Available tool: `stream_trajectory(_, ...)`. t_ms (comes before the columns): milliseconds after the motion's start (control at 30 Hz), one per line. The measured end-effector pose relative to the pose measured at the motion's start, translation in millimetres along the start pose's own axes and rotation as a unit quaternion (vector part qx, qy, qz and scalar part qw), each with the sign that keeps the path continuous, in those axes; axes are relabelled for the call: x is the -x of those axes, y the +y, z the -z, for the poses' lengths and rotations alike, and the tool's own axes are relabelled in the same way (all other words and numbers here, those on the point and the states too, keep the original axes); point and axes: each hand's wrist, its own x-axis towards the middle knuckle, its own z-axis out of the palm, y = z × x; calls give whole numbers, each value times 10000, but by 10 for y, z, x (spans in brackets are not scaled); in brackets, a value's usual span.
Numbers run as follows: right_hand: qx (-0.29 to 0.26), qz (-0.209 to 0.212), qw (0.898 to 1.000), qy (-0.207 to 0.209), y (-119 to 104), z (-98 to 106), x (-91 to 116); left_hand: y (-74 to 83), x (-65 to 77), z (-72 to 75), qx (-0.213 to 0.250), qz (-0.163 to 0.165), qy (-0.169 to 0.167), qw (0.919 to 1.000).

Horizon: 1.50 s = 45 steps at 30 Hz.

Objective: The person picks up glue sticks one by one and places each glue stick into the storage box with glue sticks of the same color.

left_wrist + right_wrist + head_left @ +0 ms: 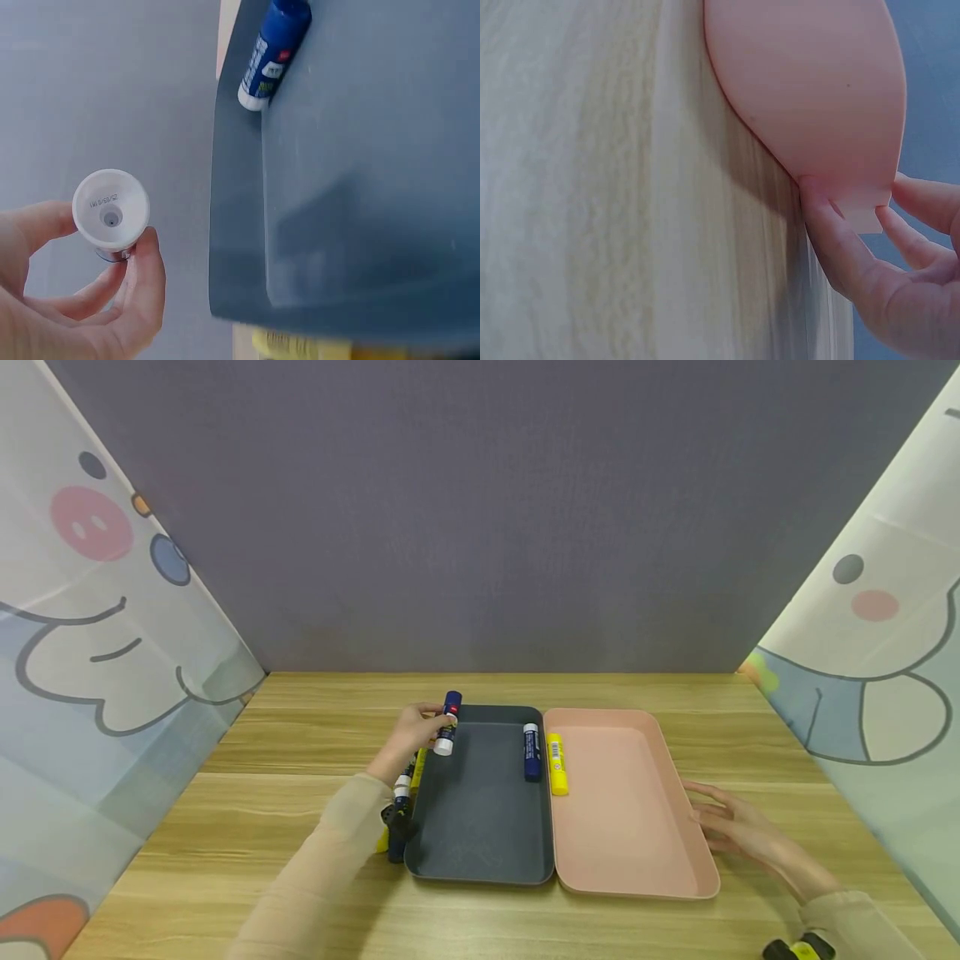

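Note:
My left hand [415, 732] pinches a dark blue glue stick [448, 723] with a white base, over the far left corner of the dark grey tray [480, 827]. In the left wrist view the white end of that stick faces the camera, between thumb and fingers. Another blue glue stick [532, 752] lies along the grey tray's right side. Beside it, a yellow glue stick [557, 764] lies along the left wall of the pink tray [630, 827]. My right hand [735, 827] touches the pink tray's right outer wall, fingertips at its rim and side.
Several more glue sticks, blue [402, 802] and yellow [419, 768], lie left of the grey tray, partly hidden by the left forearm. The trays stand side by side on a wooden table [315, 727]. A grey panel [495, 527] rises behind, with printed cloths on both sides.

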Motion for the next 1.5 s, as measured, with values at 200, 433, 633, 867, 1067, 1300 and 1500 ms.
stream_trajectory(200,-34,-30,10000,0,5,7,0,24,-2,-160,112,-133,-65,9998)
stream_trajectory(433,-16,3,10000,-44,12,10,-4,-5,-17,-312,218,-129,-206,9995)
stream_trajectory(633,-103,33,9998,-174,23,16,-12,-11,-18,-422,254,-71,-245,9994)
stream_trajectory(867,-25,-68,10000,-63,17,14,-10,-36,-3,-537,135,-180,-372,9991)
stream_trajectory(1067,25,-117,9999,13,11,16,-3,-43,-10,-621,249,-137,-475,9985)
stream_trajectory(1300,46,-128,9999,12,10,23,6,-69,-65,-722,405,-10,-539,9977)
stream_trajectory(1500,100,-179,9997,104,2,19,7,-126,-108,-808,462,98,-464,9978)
